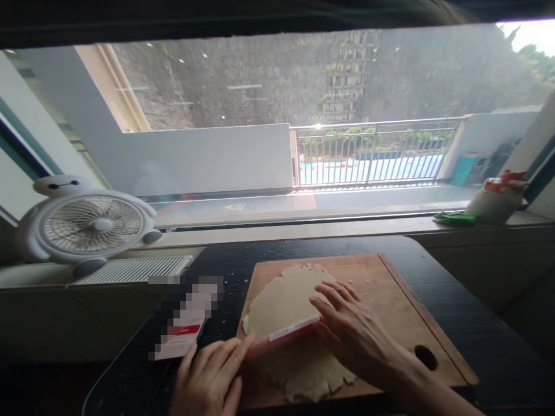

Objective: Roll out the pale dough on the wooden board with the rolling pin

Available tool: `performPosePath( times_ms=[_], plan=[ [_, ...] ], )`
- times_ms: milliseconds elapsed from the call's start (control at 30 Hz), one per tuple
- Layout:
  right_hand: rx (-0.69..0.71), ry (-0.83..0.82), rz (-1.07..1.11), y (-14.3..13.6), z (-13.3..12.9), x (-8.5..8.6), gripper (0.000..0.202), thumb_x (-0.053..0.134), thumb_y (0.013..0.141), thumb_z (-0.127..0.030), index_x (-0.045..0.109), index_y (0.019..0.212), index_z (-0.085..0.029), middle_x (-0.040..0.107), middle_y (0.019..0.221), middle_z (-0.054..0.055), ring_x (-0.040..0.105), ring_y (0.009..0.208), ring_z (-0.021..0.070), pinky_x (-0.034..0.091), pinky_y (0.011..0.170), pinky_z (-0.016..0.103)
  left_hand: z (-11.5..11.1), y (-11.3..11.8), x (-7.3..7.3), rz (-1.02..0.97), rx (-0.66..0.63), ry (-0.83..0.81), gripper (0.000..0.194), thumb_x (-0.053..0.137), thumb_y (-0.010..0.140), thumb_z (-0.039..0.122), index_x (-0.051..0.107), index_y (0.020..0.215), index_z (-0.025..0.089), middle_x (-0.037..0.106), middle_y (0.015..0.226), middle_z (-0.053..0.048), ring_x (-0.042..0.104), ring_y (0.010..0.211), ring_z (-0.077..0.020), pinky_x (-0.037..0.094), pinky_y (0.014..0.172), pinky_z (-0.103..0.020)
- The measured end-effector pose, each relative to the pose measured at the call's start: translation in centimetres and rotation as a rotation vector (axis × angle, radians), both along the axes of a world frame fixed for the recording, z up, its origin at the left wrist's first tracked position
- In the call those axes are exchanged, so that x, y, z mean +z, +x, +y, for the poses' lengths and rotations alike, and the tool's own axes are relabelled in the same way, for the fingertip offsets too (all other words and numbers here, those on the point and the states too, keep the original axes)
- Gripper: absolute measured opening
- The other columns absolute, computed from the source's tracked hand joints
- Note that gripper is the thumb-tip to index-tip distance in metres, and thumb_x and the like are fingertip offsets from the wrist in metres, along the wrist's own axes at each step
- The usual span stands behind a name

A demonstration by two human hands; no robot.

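Head view: a thin, uneven sheet of dough (277, 297) lies flat on a wooden board (390, 303) in the lower centre of the frame, over its left part. A slim rod (295, 328) with a red and white label lies across the sheet, slanting from lower left up to the right. The board rests on a dark bench (468, 329).

The left hand (210, 375), bottom centre-left, has its fingers together and bent a little, their tips at the rod's lower-left end; whether they close round it, I cannot tell. The right hand (353, 329), lower right of centre, is well open, fingers spread and lifted over the sheet, with the heel and thumb side by the rod's other end; it does not wrap the rod.

The dough looks soft, limp and light, its ragged, split edge likely to tear if pinched; better to support it broadly from beneath with flat palms. The rod seems stiff and fairly light, best taken near both ends, though its smooth surface may turn under the fingers.

A blurred-out flat item (184, 332) lies left of the board. A white fan (102, 225) stands at left; a pale pot (496, 202) and a green item (455, 219) sit on the sill at right.
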State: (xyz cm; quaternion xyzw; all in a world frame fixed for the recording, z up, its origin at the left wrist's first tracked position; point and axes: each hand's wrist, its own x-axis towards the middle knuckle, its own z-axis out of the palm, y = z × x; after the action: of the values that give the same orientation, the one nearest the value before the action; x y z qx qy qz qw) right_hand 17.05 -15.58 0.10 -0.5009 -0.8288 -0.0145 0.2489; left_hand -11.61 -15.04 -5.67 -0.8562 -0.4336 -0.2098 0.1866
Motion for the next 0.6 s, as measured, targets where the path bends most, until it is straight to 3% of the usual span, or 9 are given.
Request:
performPosePath(
  times_ms=[133,267,433,600],
  plan=[
    [0.026,-0.163,-0.033,1.2,0.0,-1.4,0.019,0.050,0.087,-0.021,0.053,0.105,-0.026,0.059,0.099,0.001,0.054,0.093,0.0178,0.042,0.086,0.034,3.6,3.7,1.7,-0.068,-0.015,-0.133,0.045,0.050,0.080,0.020,0.051,0.123,0.032,0.061,0.116,0.000,0.053,0.107,-0.0203,0.031,0.100,-0.044],
    [-0.237,-0.172,-0.071,6.1,-1.3,-3.0,0.020,0.045,0.088,-0.020,0.052,0.107,-0.027,0.058,0.100,0.002,0.053,0.092,0.0202,0.041,0.077,0.032,8.5,5.8,2.6,-0.205,0.048,-0.278,0.039,0.044,0.085,0.037,0.055,0.120,0.022,0.059,0.117,-0.007,0.052,0.109,-0.0209,0.039,0.094,-0.036],
    [-0.523,-0.112,-0.112,12.6,-1.6,-4.2,0.024,0.041,0.089,-0.021,0.053,0.109,-0.022,0.058,0.102,0.006,0.052,0.096,0.0219,0.037,0.082,0.033,13.7,6.9,3.4,-0.161,0.314,-0.569,0.039,0.043,0.080,0.051,0.064,0.087,0.019,0.065,0.083,-0.009,0.061,0.078,-0.0224,0.042,0.068,-0.031],
    [-0.558,-0.198,-0.170,13.4,-0.3,-3.0,0.025,0.043,0.087,-0.027,0.056,0.108,-0.021,0.060,0.102,0.008,0.055,0.092,0.0226,0.037,0.077,0.032,15.6,8.6,5.5,-0.186,0.314,-0.833,0.039,0.051,0.069,0.055,0.060,0.063,0.017,0.062,0.065,-0.006,0.058,0.063,-0.0204,0.033,0.055,-0.026]
  ],
)
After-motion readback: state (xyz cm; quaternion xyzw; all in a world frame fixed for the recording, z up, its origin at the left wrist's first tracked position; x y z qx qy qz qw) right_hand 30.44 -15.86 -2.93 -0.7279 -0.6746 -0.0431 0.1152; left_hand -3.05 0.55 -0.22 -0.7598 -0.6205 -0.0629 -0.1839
